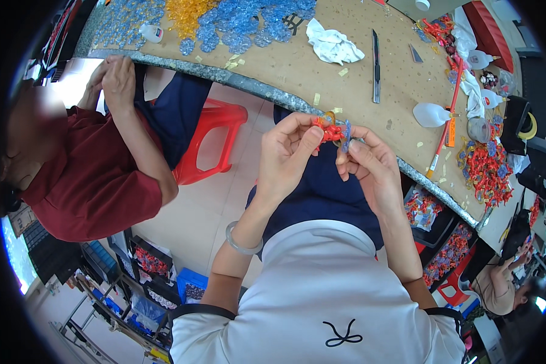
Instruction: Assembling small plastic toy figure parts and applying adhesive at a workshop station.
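Nearest: white shirt (pixel 340 297), dark trousers (pixel 327 203) past its hem, pale bangle (pixel 244 238) on the left wrist. Both hands up over the lap, at the near table edge, close together with the work between them. Left hand (pixel 287 156): thumb and fingers pinching the red piece (pixel 329 131). Right hand (pixel 371 165): thumb and index pinching at the blue part (pixel 346 136), right of the red; other fingers curled. Amber bit (pixel 330 116) on the far side of the red piece. Fingers hide the joins, so can't tell how the parts are fixed. Under the table to the right: bins of red and blue parts (pixel 440 258). To the left: red stool (pixel 211 139) and a co-worker (pixel 97 176) in a maroon top, own hands (pixel 115 79) together, well apart from the work. Table (pixel 273 76) has a speckled grey edge and a tan top with small yellow scraps. On its right: mixed red pile (pixel 488 173), then a red rod (pixel 448 130) lying near-to-far, clear bottle (pixel 431 114) just left of it, tape roll (pixel 529 126) on the far right. Farther, mid-table: black knife (pixel 377 67), crumpled white cloth (pixel 333 42) to its left. Far left: blue discs (pixel 242 24), yellow discs (pixel 185 13) beside them, small white bottle (pixel 151 33) nearby.
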{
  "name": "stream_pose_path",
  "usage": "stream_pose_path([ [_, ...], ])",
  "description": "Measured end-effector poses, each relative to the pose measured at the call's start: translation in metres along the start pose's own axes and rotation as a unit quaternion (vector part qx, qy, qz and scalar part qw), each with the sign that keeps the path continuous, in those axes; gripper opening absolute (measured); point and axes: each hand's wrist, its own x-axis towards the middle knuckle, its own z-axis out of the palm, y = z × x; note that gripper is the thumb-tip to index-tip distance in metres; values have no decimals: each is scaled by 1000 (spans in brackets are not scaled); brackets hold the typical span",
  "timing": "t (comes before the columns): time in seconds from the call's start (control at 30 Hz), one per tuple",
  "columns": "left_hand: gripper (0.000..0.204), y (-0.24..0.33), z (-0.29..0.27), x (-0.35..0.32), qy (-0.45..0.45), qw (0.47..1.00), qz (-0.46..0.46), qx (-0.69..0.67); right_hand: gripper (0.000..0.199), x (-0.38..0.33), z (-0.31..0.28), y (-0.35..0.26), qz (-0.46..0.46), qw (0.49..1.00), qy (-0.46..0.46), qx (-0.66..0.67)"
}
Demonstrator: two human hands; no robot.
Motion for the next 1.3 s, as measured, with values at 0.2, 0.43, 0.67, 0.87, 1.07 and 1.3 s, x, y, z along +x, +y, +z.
stream_pose_path([
  [0.2,21,1,2,-1,6,997,31,76,30,2,5,-2,-66,987,22,-145],
  [0.43,22,4,-4,0,5,999,-25,33,27,2,3,-2,-11,997,-13,-73],
  [0.67,24,4,-5,1,10,999,-40,18,29,3,3,-3,6,999,-22,-41],
  [0.87,24,3,-5,2,7,999,-43,13,30,3,3,-4,13,999,-24,-41],
  [1.07,23,5,-7,5,-6,999,-39,-5,30,2,8,-5,9,998,-15,-52],
  [1.3,20,1,10,-4,-2,999,6,-37,26,2,15,9,-31,999,16,-14],
])
